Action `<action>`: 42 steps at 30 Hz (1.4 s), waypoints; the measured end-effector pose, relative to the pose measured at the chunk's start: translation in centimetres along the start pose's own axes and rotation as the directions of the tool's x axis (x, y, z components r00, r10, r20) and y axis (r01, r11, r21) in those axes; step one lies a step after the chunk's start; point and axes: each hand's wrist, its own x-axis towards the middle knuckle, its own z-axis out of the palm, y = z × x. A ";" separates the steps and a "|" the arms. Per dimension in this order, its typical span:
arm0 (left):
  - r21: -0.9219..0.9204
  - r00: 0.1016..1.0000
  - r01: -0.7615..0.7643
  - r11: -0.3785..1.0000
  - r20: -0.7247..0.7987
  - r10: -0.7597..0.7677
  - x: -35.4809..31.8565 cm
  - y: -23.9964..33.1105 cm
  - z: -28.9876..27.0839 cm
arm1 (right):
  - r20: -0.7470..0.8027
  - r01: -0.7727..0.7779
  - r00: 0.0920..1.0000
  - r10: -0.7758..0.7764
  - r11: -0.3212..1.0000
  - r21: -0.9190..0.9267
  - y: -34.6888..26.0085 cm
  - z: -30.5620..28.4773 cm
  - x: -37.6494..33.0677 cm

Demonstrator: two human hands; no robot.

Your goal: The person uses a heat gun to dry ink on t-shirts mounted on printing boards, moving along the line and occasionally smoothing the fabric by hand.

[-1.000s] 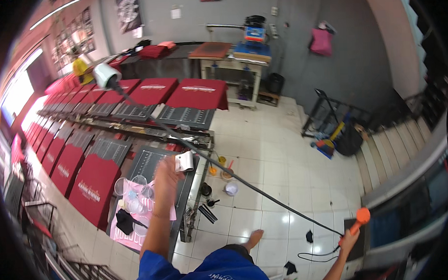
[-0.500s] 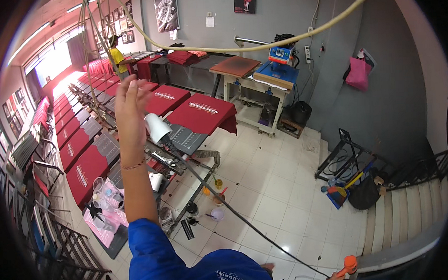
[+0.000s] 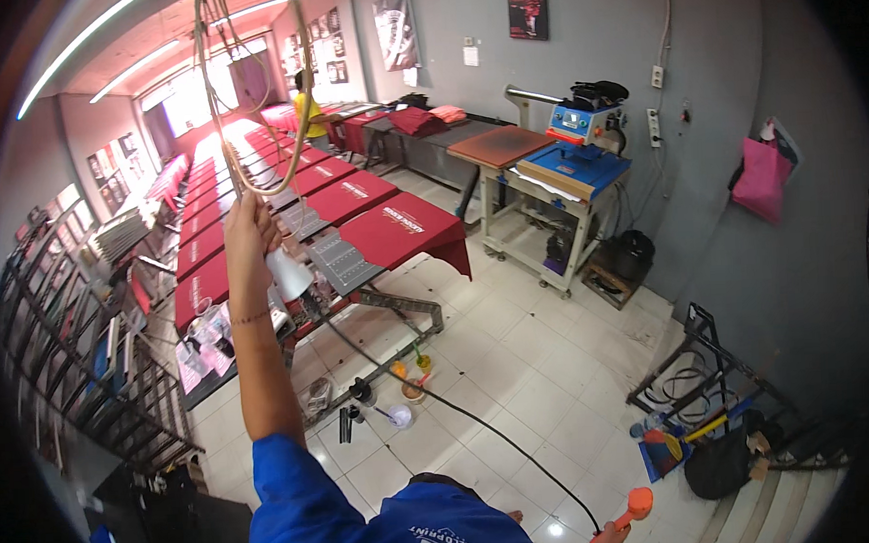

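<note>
My left arm is raised, and my left hand [image 3: 249,228] is closed around the lower end of a hanging cord [image 3: 227,149]. A pale hose loops down beside it. Just behind that wrist is a white cone-shaped device [image 3: 288,276] with a dark neck. From there a black cable [image 3: 458,410] runs across to the lower right. There my right hand [image 3: 611,537], partly cut off by the lower edge, is closed around an orange plug-like piece [image 3: 639,504]; its exact kind is unclear. Dark red printed shirts [image 3: 399,225] lie over boards beyond my left hand.
A heat press [image 3: 582,123] stands on a cart with a brown pad [image 3: 500,146]. Cups and bottles [image 3: 399,416] stand on the tiled floor. Metal racks [image 3: 83,360] line the left. A person in yellow [image 3: 309,113] stands far back. A broom and dustpan [image 3: 663,452] lie at right.
My left hand, open and blurred before, has closed on the hanging cord. The view has shifted, and my right hand with the orange piece appears farther left in it.
</note>
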 end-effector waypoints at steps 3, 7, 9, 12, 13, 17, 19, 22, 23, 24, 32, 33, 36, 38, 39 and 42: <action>0.193 1.000 -0.017 0.981 0.006 0.016 -6.8 4.4 2.4 | 0.203 -0.021 0.979 0.014 0.999 0.033 -0.3 4.3 5.7; 0.402 0.996 -0.018 0.915 -0.072 0.051 -17.0 7.4 2.3 | 0.414 0.220 0.884 -0.219 0.974 0.046 -5.0 12.9 12.1; 0.493 0.983 -0.057 0.868 -0.125 0.136 -20.9 7.7 2.6 | 0.497 0.300 0.800 -0.335 0.942 0.151 -7.0 17.0 14.0; 0.666 0.907 -0.037 0.745 -0.291 0.305 -26.5 8.8 1.8 | 0.660 0.174 0.712 -0.241 0.971 0.167 -15.4 21.7 11.2; 0.709 0.878 -0.113 0.696 -0.257 0.404 -28.1 9.5 1.5 | 0.715 0.149 0.664 -0.221 0.975 0.163 -16.5 23.2 11.4; 0.766 0.678 -0.335 0.549 -0.209 0.705 -31.9 10.4 -6.4 | 0.830 0.077 0.517 -0.207 0.978 0.196 -21.7 26.2 10.2; 0.778 0.536 -0.315 0.544 -0.327 0.778 -32.6 8.9 -15.4 | 0.857 0.078 0.478 -0.191 0.981 0.175 -23.4 26.9 9.6; 0.811 0.402 -0.022 0.585 -0.528 0.748 -29.0 0.0 -22.5 | 0.872 0.130 0.432 -0.229 0.973 0.191 -24.2 29.7 12.5; 0.927 0.518 -0.020 0.375 -0.311 0.797 -26.4 -0.8 -26.2 | 0.881 0.093 0.426 -0.206 0.978 0.184 -24.6 30.6 12.8; 0.742 0.591 0.002 0.670 -0.542 0.598 -24.6 -2.7 -29.2 | 0.889 0.054 0.420 -0.181 0.983 0.175 -25.0 31.6 13.1; 0.284 0.860 0.132 0.950 -0.509 0.033 -4.3 -40.0 -9.2 | 0.904 0.029 0.392 -0.168 0.985 0.171 -34.7 37.7 22.2; 0.351 0.923 0.094 0.932 -0.381 0.051 -2.2 -43.2 -4.5 | 0.898 0.020 0.412 -0.153 0.987 0.159 -35.3 38.5 23.5; 0.164 0.978 0.058 0.985 -0.207 -0.023 5.2 -48.3 12.4 | 0.849 -0.046 0.522 -0.084 0.991 0.126 -36.1 41.1 26.7; 0.095 0.990 0.084 0.992 -0.119 -0.073 8.7 -50.6 19.0 | 0.824 -0.074 0.565 -0.033 0.993 0.091 -36.9 43.3 28.3; 0.096 0.994 0.075 0.993 -0.090 -0.067 10.9 -51.7 21.8 | 0.818 -0.090 0.575 -0.017 0.992 0.084 -37.2 45.0 29.0; -0.045 0.986 0.102 0.994 -0.129 -0.107 15.9 -54.6 27.1 | 0.838 -0.066 0.545 -0.026 0.995 0.074 -37.2 50.7 33.0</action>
